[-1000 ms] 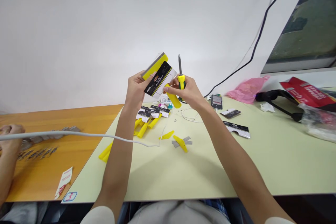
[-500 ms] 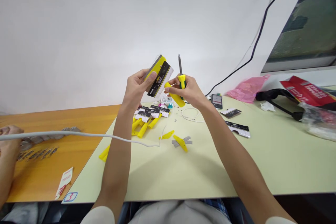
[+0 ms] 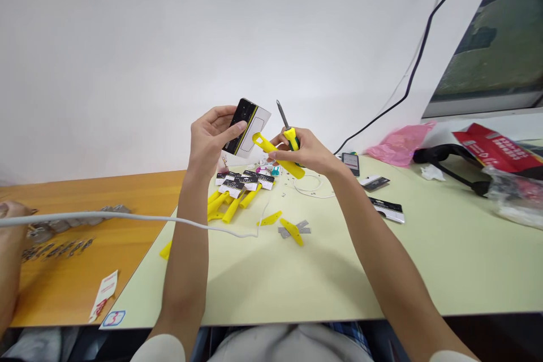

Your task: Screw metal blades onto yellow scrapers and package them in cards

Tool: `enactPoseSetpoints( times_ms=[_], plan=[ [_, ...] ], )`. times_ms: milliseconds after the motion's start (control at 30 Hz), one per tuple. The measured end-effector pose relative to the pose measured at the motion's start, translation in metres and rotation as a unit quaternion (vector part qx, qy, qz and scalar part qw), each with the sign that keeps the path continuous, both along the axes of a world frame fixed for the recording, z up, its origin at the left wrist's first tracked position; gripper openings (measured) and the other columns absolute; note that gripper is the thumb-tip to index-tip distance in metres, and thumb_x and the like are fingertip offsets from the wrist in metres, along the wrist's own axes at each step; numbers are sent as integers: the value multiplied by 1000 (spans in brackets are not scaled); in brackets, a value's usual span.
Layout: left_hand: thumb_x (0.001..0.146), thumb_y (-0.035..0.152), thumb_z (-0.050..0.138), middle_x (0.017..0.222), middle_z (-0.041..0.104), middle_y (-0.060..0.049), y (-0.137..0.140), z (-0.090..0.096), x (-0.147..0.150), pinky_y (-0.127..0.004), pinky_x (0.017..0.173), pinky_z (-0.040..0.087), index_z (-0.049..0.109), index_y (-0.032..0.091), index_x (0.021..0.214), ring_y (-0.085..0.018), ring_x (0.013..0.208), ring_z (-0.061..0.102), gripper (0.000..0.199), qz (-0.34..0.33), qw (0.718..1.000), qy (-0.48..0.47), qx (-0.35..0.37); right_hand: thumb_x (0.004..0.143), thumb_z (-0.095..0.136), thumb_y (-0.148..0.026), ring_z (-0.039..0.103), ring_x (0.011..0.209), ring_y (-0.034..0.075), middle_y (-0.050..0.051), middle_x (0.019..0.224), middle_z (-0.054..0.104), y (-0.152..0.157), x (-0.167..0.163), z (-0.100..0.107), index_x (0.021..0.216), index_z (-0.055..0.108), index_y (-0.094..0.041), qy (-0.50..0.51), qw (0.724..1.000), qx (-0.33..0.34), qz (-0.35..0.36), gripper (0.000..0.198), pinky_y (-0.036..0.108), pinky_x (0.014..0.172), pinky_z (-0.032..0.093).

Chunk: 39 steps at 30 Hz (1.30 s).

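My left hand [image 3: 212, 138] is closed on a black-and-white header card [image 3: 248, 127], thumb across its front. Whatever lies behind the card is hidden. In my right hand [image 3: 303, 150] are a screwdriver [image 3: 291, 134] with a yellow and green grip, its tip pointing up, and a yellow plastic handle [image 3: 284, 164] with a hole at one end. That holed end is close to the card's lower right edge. Below my hands on the table lie several yellow handles [image 3: 231, 210] with header cards, two flat yellow pieces [image 3: 292, 232] and grey metal blades [image 3: 304, 228].
A white cable [image 3: 161, 218] crosses the view at the left. Another person's arm [image 3: 11, 260] rests at the orange table [image 3: 139, 198]. Loose cards [image 3: 387, 209], a phone [image 3: 350, 163], a pink bag [image 3: 401, 144] and a red package [image 3: 496, 147] lie on the right.
The card in my left hand has turned and now covers the yellow piece seen with it earlier. My right hand has tilted the screwdriver leftward and swung the handle's holed end toward the card.
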<state>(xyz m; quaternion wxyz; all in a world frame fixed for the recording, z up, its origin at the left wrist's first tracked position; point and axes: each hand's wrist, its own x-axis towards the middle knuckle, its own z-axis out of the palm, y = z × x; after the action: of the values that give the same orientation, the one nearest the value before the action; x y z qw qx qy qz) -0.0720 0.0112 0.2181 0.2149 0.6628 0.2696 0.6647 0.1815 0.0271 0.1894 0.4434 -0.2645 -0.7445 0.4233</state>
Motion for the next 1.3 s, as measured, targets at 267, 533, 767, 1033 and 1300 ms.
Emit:
enactPoseSetpoints(
  times_ms=[267,533,767,1033,1300],
  plan=[
    [74,49,105,111,87,-9,7,-4,0,-41,96,68,82,23,108,-27,107,83,49,-6,1000,2,-9,84,96,-40,85,91,26,8,110,85,1,2,-2,97,60,-24,-39,999,2,22,42,40,79,67],
    [75,54,103,109,84,-8,9,-4,-6,-41,91,69,77,26,125,-27,103,83,63,-42,999,8,-4,88,92,-55,85,98,29,5,103,81,0,-6,-4,87,50,-25,32,997,-23,70,52,38,75,64],
    [79,33,92,113,82,-7,-2,1,-5,-52,111,62,83,27,80,-31,125,75,11,-3,998,48,31,77,100,-44,76,82,20,9,121,82,3,-3,-1,82,54,-24,27,999,22,-17,51,39,74,64],
    [81,36,91,119,85,-11,-3,2,-7,-51,109,62,86,25,82,-33,123,77,12,5,996,84,-14,73,105,-51,70,90,25,7,102,73,8,2,2,90,73,-23,4,982,110,-152,46,40,75,61],
    [88,31,83,107,88,-9,1,-3,-9,-47,108,63,92,23,96,-31,111,81,15,44,996,64,-46,75,103,-45,64,81,21,1,87,65,11,2,1,92,74,-22,-15,976,107,-189,41,37,70,56]
  ],
)
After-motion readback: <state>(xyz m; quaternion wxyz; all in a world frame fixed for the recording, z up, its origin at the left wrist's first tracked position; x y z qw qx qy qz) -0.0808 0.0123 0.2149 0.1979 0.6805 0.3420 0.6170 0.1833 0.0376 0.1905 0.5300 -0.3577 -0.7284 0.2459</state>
